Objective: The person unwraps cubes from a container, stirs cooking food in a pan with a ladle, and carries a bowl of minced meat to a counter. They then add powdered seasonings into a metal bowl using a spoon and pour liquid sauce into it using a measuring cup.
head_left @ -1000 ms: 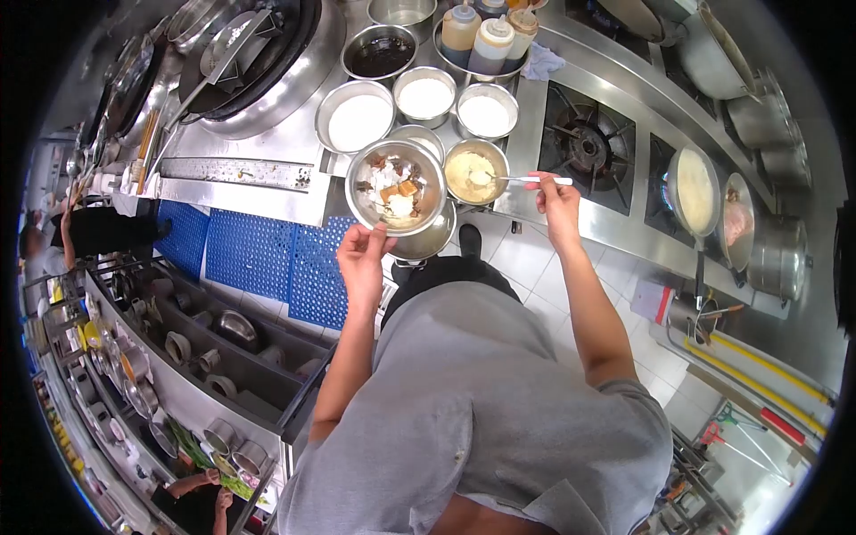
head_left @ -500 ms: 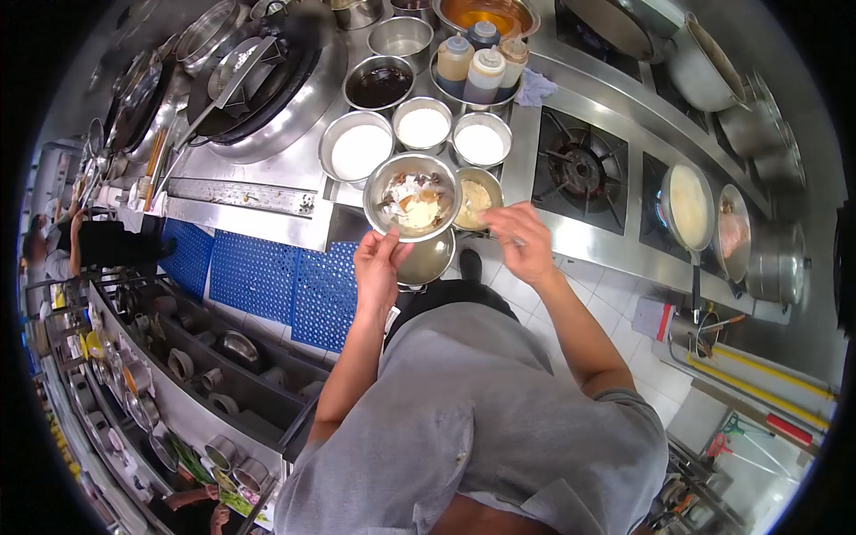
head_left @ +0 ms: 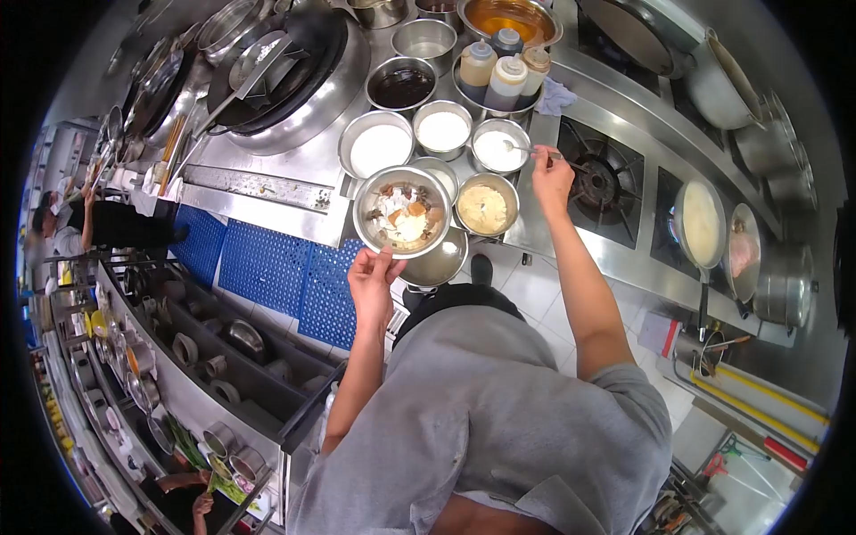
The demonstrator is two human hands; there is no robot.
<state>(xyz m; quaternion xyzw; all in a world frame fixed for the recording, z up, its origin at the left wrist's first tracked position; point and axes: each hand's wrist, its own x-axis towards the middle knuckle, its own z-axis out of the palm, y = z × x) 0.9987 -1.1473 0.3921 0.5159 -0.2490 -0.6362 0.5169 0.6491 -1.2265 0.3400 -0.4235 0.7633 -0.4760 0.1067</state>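
Note:
My left hand (head_left: 371, 283) grips the near rim of a metal bowl (head_left: 366, 234), tilted a little toward me. Inside lie white, cream and orange-brown powders with dark brown bits. My right hand (head_left: 553, 183) pinches the handle of a spoon (head_left: 522, 149), whose head rests in the white powder (head_left: 497, 155) of a round metal container. Just nearer stands a container of pale yellow powder (head_left: 486, 209). Two more containers of white powder (head_left: 380, 150) (head_left: 444, 131) sit to the left, and another is partly hidden behind the bowl.
Dark liquid (head_left: 401, 87) fills a pot behind. Squeeze bottles (head_left: 506, 78) stand in a metal bowl. At right are a gas burner (head_left: 599, 183) and a pan of pale liquid (head_left: 700, 223) over a flame. A wok (head_left: 308, 85) sits back left. Another person (head_left: 111, 214) stands far left.
My right hand has moved up from beside the yellow powder to the white powder behind it. My left hand has brought the bowl slightly left and nearer, uncovering the yellow powder container.

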